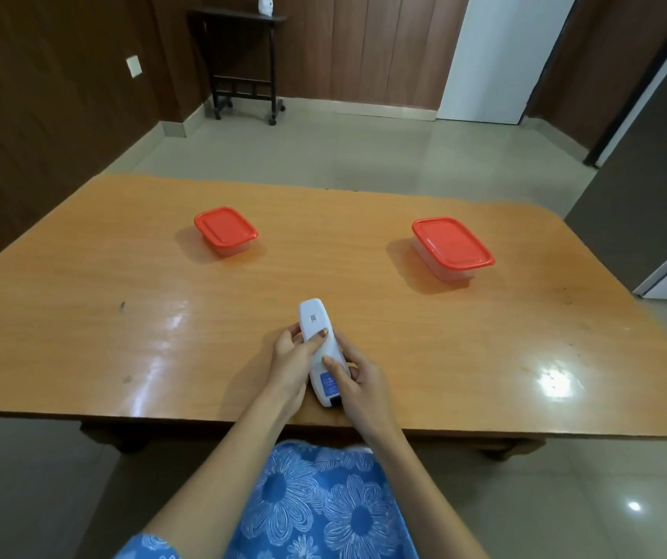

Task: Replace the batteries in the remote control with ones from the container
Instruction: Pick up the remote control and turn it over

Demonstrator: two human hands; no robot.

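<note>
Both hands are on the remote control, which lies back-side up near the front edge of the surface. My left hand wraps around the middle of it, thumb pressed across the white back. My right hand grips the near end, thumb pushing on the back just above a blue sticker. So both hands are clamped on the remote.

I think I am only at the start. It looks like I am trying to slide the back cover off. I see a dark bit at the near end, but I cannot tell if the cover is open yet. No batteries are out. Old ones must come out and new ones go in.

Two boxes sit far back on the surface, well apart. The left box and the right box both have red lids shut tight. I cannot see what is inside either one.
</note>
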